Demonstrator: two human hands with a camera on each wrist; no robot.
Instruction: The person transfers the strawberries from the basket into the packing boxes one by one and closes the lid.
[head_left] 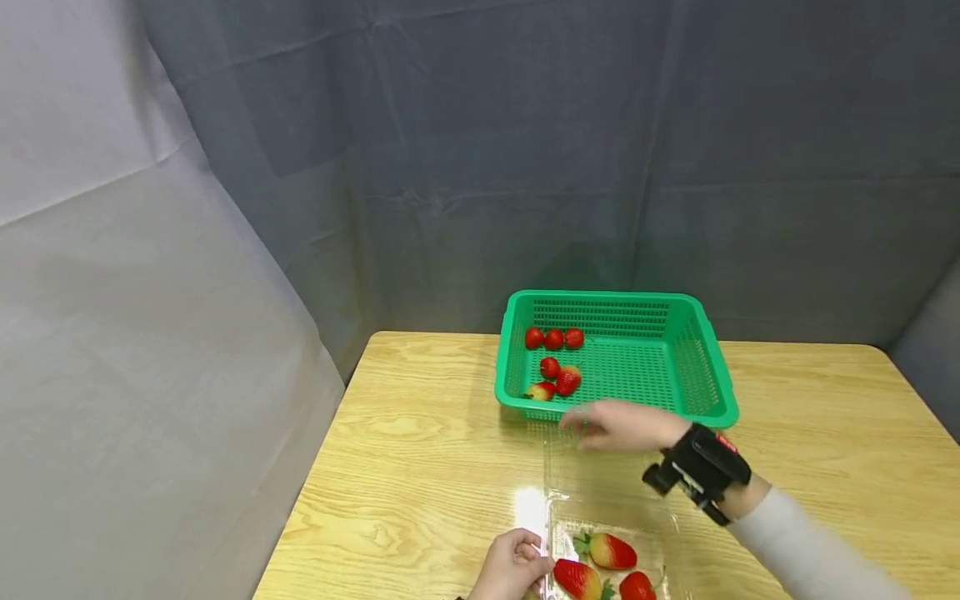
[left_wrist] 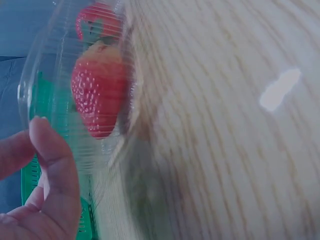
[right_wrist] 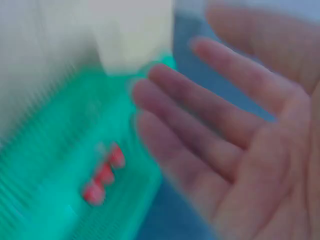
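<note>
My left hand [head_left: 510,567] pinches the left rim of a clear plastic clamshell box [left_wrist: 55,65], thumb and finger at its edge in the left wrist view. Inside the box lie a strawberry [head_left: 613,551] with green leaves, a second strawberry [head_left: 576,577] and a red one [head_left: 637,586] at the front. Over the box's raised or folded-back lid [head_left: 600,475], near the front rim of a green basket [head_left: 731,400], hovers my right hand [head_left: 626,425]. Its fingers [right_wrist: 215,105] are spread and hold nothing; the right wrist view is blurred by motion.
Several strawberries [head_left: 567,380] lie in the left part of the green basket. The basket stands at the back of the wooden table [head_left: 405,467]. Grey cloth [head_left: 510,167] hangs behind it, and pale cloth [head_left: 150,375] at the left.
</note>
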